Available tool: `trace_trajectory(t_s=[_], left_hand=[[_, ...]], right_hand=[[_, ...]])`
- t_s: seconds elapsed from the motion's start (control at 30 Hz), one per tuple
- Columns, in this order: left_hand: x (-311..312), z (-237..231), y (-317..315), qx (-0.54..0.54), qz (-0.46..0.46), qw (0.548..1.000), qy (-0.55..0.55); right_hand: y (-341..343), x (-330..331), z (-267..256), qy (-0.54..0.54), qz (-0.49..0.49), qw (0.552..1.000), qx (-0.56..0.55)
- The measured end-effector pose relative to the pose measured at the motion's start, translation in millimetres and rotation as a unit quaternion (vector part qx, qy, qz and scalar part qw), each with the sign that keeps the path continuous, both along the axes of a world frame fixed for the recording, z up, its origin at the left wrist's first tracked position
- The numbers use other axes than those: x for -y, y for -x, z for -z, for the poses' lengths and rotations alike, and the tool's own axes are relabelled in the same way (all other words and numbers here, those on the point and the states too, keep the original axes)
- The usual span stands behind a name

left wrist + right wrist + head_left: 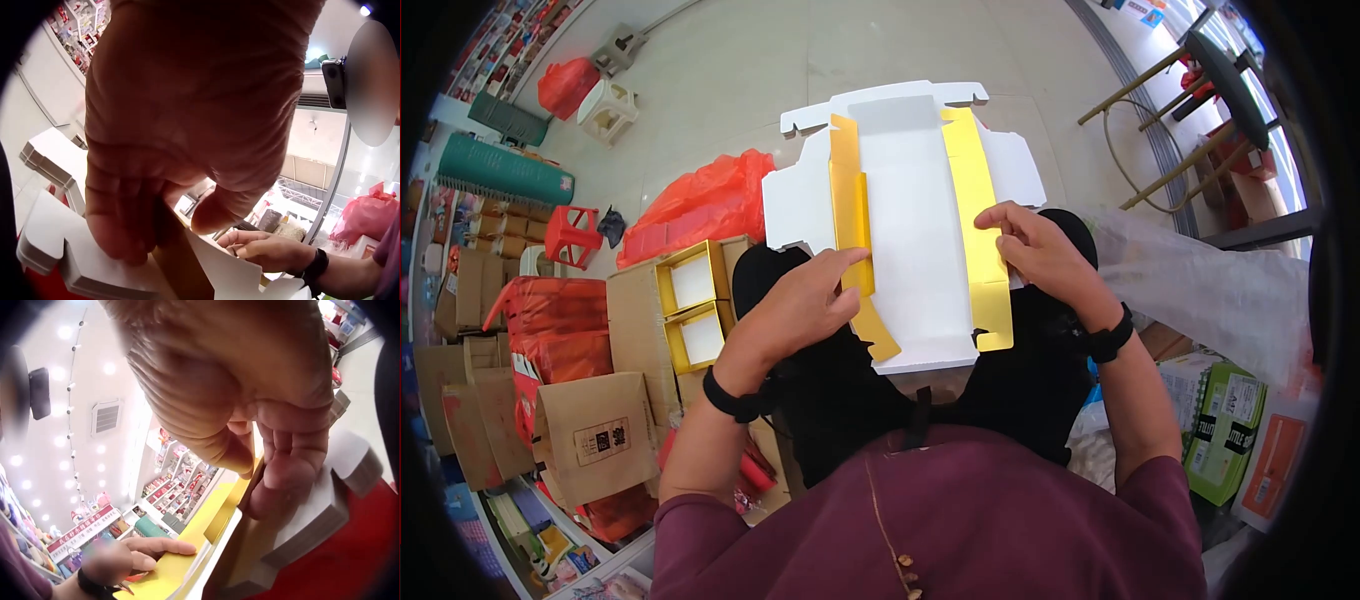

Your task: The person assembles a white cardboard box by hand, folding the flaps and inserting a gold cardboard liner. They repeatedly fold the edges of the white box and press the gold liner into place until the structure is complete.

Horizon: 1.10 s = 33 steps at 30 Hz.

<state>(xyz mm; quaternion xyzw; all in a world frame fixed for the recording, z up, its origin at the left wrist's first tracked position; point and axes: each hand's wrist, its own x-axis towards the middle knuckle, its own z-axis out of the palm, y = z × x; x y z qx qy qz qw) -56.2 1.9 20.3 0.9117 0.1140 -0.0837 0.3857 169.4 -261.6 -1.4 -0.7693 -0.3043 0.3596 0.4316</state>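
A flat white cardboard sheet [910, 220] with notched ends lies across the person's lap, with a gold side panel [847, 200] folded up at left and a yellow side panel [975, 200] at right. The left hand [795, 305] holds the left panel near its lower half; in the left wrist view, the panel passes between thumb and fingers of the left hand [187, 137]. On the other side, the right hand [1050, 255] grips the right panel's outer edge, and in the right wrist view the right hand [250, 387] has thumb and fingertips on opposite faces. More white sheets [312, 519] are stacked below.
Two gold-edged box trays [695, 335] stand at left by a brown paper bag [595, 435] and red plastic bags [700, 205]. Clear plastic wrap [1200, 290] and a green package [1225, 430] lie at right. A stool [1230, 90] stands at upper right.
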Motion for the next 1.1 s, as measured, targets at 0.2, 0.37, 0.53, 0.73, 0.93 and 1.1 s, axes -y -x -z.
trace_trajectory(t_s=[0.2,0.37,0.53,0.73,0.93,1.1], left_hand=[[-8,-15,6,-0.081,0.092,0.992,0.032],[-6,-19,6,-0.106,0.099,0.989,0.043],[-6,-24,6,-0.124,0.082,0.987,0.065],[-3,-12,8,-0.074,0.057,0.993,0.076],[12,2,9,0.023,0.059,0.998,-0.004],[22,3,-6,0.072,0.048,0.989,-0.117]], right_hand=[[4,43,-1,-0.025,-0.113,0.991,-0.071],[16,52,-2,-0.030,-0.156,0.987,-0.022],[21,54,-3,-0.012,-0.184,0.983,0.017],[28,55,-12,-0.001,-0.194,0.981,0.028],[22,53,-5,-0.083,-0.190,0.978,0.035],[25,36,-9,-0.113,-0.138,0.983,0.034]])
